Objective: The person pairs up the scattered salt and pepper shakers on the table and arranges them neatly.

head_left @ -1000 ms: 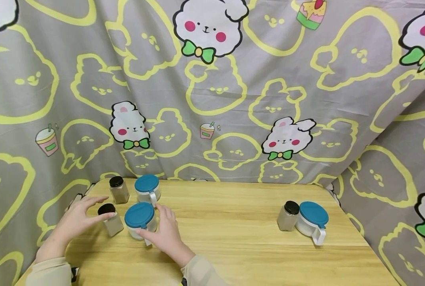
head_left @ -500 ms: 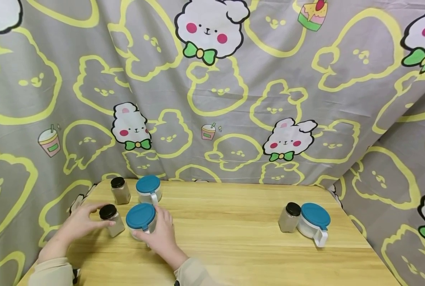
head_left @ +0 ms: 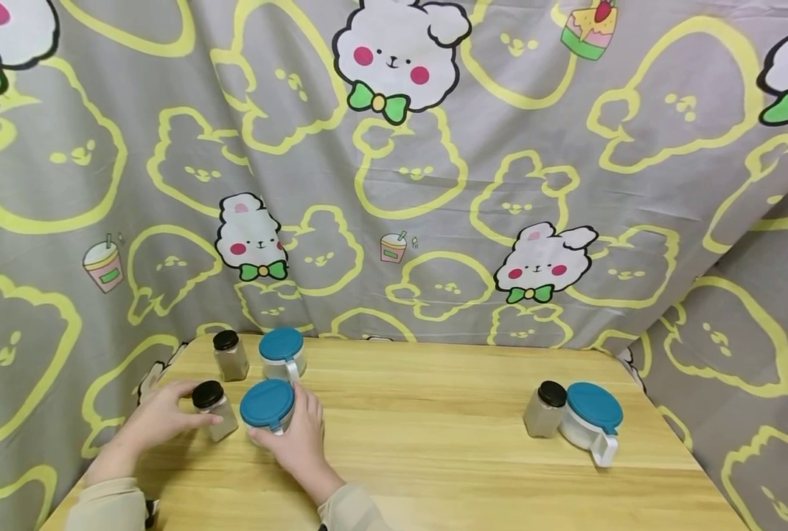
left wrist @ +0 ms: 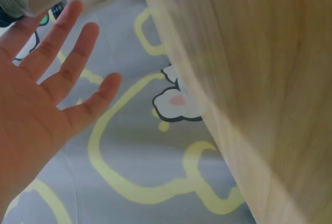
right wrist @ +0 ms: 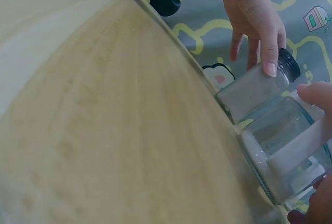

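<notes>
At the left of the table stands a clear spice jar [head_left: 223, 422] with a black lid. My left hand [head_left: 163, 422] pinches it near its lid, thumb on the near side, as the right wrist view also shows. In the left wrist view the other fingers [left wrist: 71, 71] of that hand are spread and fairly straight. Just right of it is a clear seasoning pot [head_left: 267, 404] with a blue lid and a white handle. My right hand [head_left: 303, 434] holds this pot from the right, thumb in front and fingers behind, covering most of the handle.
Behind these stand another black-lidded jar [head_left: 231, 361] and another blue-lidded pot [head_left: 282, 346]. A similar jar [head_left: 542, 415] and pot [head_left: 593, 410] stand side by side at the right. A patterned curtain [head_left: 420, 184] rises behind the wooden table [head_left: 433, 442].
My left thumb and fingers have closed in on the black-lidded spice jar. My right hand has drawn in around the blue-lidded seasoning pot. The head view has shifted slightly.
</notes>
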Motion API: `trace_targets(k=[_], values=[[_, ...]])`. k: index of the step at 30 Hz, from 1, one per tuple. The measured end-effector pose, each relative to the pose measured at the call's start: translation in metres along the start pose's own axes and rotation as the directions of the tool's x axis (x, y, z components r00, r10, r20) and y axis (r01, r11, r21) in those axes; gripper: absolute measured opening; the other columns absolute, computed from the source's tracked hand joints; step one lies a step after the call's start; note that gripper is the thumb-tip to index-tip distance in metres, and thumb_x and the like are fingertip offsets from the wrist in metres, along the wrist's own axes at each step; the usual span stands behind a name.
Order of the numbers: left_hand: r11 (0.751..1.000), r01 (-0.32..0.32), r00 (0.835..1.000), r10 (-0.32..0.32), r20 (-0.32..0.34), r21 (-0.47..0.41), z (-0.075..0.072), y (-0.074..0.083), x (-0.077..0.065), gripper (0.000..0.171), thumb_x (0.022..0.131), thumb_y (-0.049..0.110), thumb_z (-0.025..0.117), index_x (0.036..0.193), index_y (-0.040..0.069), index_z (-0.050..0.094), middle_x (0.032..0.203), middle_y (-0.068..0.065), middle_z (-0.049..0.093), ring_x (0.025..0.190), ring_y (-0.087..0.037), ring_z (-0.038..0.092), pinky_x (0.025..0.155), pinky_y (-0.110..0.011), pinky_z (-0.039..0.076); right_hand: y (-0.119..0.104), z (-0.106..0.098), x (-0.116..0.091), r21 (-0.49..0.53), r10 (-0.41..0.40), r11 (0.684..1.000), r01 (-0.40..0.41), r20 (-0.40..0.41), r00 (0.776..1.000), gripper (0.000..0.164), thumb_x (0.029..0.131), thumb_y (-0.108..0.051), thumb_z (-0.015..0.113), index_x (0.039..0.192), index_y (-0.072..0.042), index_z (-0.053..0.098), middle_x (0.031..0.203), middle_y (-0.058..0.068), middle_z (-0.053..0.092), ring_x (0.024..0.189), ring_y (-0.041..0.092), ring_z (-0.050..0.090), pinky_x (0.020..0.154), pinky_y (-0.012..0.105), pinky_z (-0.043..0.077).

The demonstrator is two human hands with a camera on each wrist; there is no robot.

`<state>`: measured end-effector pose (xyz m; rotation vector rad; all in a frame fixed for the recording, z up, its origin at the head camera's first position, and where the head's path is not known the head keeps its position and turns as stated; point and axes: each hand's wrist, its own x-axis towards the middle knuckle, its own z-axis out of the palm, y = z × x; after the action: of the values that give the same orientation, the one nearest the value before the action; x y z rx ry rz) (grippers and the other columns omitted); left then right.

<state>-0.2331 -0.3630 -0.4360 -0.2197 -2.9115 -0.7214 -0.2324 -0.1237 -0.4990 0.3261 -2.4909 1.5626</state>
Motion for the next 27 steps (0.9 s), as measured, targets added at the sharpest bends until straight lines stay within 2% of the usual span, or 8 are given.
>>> trace_targets(k=[7,16,27], values=[[1.000,0.028,1.000,-0.028,0.011,0.001,0.001,0.002,0.000,0.079,0.074,0.052,0.079,0.128,-0.002,0.059,0.127,-0.028,0.060,0.117,-0.053,0.053,0.089,-0.063,0.046,0.003,0.003,0.000,0.097,0.001,0.995,-0.001,-0.006,1.000,0.093,0.069,-0.042,0.085,0.145,-0.012,0.040,0.135,0.003,0.045,0.125,0.021,0.040,0.101,0.043,0.040],[0.994,-0.022,1.000,0.023,0.002,-0.109,0.007,0.000,0.000,0.067,0.078,0.037,0.081,0.123,-0.007,0.060,0.120,-0.027,0.064,0.113,-0.048,0.058,0.090,-0.061,0.048,0.001,0.007,0.002,0.115,0.040,0.993,-0.038,-0.014,0.999,0.095,0.066,-0.039,0.087,0.144,-0.012,0.040,0.135,0.003,0.046,0.125,0.022,0.040,0.102,0.044,0.038],[0.987,-0.032,0.999,0.031,-0.009,-0.157,0.011,-0.005,0.000,0.057,0.078,0.028,0.081,0.121,-0.004,0.062,0.118,-0.023,0.066,0.112,-0.042,0.058,0.091,-0.060,0.047,0.002,0.012,0.004,0.123,0.033,0.992,-0.029,-0.029,0.999,0.095,0.065,-0.035,0.089,0.143,-0.011,0.040,0.132,0.005,0.048,0.122,0.024,0.042,0.101,0.044,0.039]])
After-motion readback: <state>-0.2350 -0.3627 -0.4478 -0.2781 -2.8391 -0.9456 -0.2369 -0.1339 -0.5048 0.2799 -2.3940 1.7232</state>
